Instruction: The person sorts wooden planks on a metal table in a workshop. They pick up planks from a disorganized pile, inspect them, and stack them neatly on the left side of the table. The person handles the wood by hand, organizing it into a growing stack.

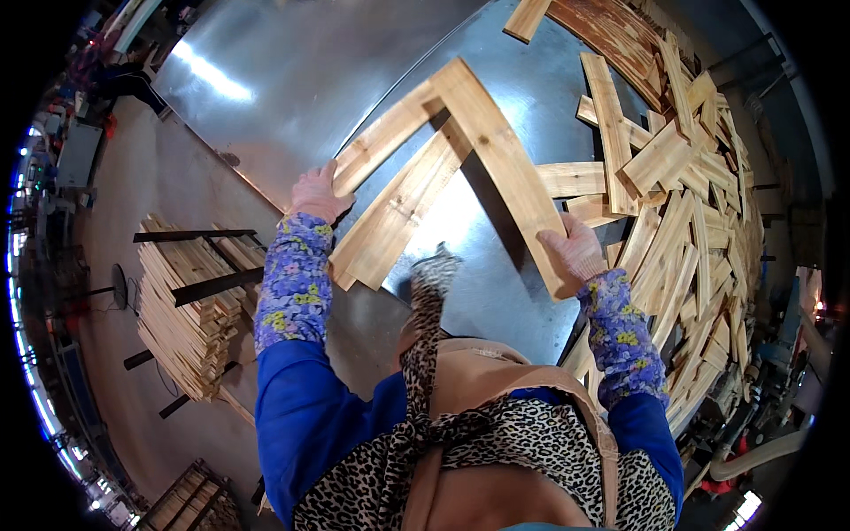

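Note:
My left hand (320, 193) grips the near end of a pale wooden board (390, 134) that slants up to the right. In my right hand (575, 250) is the end of a second, longer board (500, 155), knotted and slanting up to the left. The two boards meet at their far ends in an upside-down V, raised over the metal tabletop (469, 283). Whether they are joined or only touching, I cannot tell. Between them, side by side on the metal, lie more wooden boards (403, 212), their far ends partly under the longer board.
A large jumbled heap of boards (673, 239) covers the table's right side. Another metal surface (266, 97) extends far left. On the floor at left, a neat board stack (181, 310) sits among dark bars (217, 285). A seated person (124, 80) is at the far left.

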Demonstrator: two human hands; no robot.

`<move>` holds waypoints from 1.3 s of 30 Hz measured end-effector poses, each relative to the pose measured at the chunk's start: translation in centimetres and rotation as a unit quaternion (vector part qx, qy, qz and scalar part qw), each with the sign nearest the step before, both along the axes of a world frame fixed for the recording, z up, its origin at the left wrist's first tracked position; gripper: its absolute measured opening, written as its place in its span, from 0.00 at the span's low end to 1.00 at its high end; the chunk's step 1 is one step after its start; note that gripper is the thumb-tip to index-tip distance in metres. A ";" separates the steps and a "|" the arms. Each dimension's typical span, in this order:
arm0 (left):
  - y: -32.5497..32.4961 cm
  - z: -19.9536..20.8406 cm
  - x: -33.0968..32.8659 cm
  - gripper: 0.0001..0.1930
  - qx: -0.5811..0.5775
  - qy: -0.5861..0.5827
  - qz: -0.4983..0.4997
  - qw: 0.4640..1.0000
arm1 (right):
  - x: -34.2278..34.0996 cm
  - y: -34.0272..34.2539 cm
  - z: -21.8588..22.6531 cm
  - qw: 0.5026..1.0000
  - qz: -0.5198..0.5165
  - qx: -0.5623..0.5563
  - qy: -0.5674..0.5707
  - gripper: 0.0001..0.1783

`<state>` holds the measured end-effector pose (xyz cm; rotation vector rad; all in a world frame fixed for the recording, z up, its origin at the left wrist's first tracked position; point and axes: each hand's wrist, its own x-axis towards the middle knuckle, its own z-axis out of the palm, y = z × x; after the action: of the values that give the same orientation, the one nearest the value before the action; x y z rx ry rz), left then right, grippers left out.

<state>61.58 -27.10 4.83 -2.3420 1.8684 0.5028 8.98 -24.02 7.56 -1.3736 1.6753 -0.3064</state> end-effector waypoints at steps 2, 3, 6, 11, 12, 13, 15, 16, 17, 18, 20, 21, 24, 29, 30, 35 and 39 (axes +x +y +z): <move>0.3 0.9 -0.7 0.48 -0.036 0.046 0.030 0.998 | 0.7 -1.1 1.0 0.999 -0.020 -0.019 -0.036 0.32; 1.3 1.6 -1.3 0.48 -0.059 0.056 0.039 0.996 | 1.2 -1.9 1.5 0.998 -0.026 -0.030 -0.056 0.32; 4.2 5.0 -6.6 0.47 -0.016 0.043 0.038 0.998 | 0.3 -4.9 1.2 0.998 0.021 -0.039 -0.050 0.32; 6.7 2.5 -9.7 0.49 -0.057 0.039 -0.026 0.997 | 2.3 -12.1 5.7 0.982 0.176 -0.040 0.050 0.34; 6.7 2.7 -9.5 0.49 -0.122 0.005 -0.055 0.991 | 2.9 -13.5 6.2 0.970 0.233 -0.045 0.057 0.35; 5.5 3.6 -9.5 0.48 -0.268 -0.054 -0.132 0.953 | 3.9 -14.2 6.6 0.953 0.291 -0.043 0.065 0.35; 1.8 8.6 -10.0 0.46 -0.344 -0.090 -0.288 0.889 | 6.9 -14.8 8.3 0.910 0.406 -0.043 0.077 0.36; 0.2 11.3 -9.9 0.45 -0.284 -0.071 -0.362 0.885 | 8.7 -15.0 9.1 0.876 0.470 -0.048 0.093 0.36; -0.6 12.3 -9.8 0.45 -0.204 -0.083 -0.352 0.909 | 9.4 -15.1 9.2 0.881 0.461 -0.078 0.071 0.36; -1.5 12.8 -9.6 0.46 -0.126 -0.095 -0.340 0.927 | 10.1 -15.5 9.2 0.886 0.448 -0.110 0.050 0.35; -1.8 12.9 -9.0 0.47 -0.055 -0.106 -0.269 0.956 | 7.0 -19.1 4.7 0.948 0.272 -0.140 -0.084 0.37; -1.3 11.9 -7.9 0.47 -0.061 -0.107 -0.204 0.971 | 6.0 -20.1 4.4 0.963 0.171 -0.207 0.038 0.41; -0.4 7.9 -3.5 0.57 -0.078 -0.030 -0.043 0.996 | -3.4 -23.4 2.4 0.924 0.115 -0.132 0.341 0.53; -0.2 0.3 1.6 0.52 -0.024 -0.038 -0.013 0.999 | -12.6 -17.6 -3.9 0.872 -0.016 -0.107 0.477 0.57; 0.4 -1.5 2.1 0.50 -0.081 -0.113 -0.035 0.990 | -13.1 -16.5 -2.8 0.888 -0.050 -0.060 0.453 0.56; -3.0 -5.1 -10.9 0.34 -0.177 0.443 -0.054 0.877 | -15.0 -7.0 0.7 0.945 -0.190 -0.004 0.266 0.51; -4.9 -0.7 -29.8 0.30 0.181 0.676 0.001 0.715 | -10.6 -5.0 2.3 0.982 -0.175 0.033 -0.064 0.47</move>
<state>31.82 -32.02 4.09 -1.6050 1.6542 2.7974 -1.62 -28.99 9.91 -0.9845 1.7978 -0.5240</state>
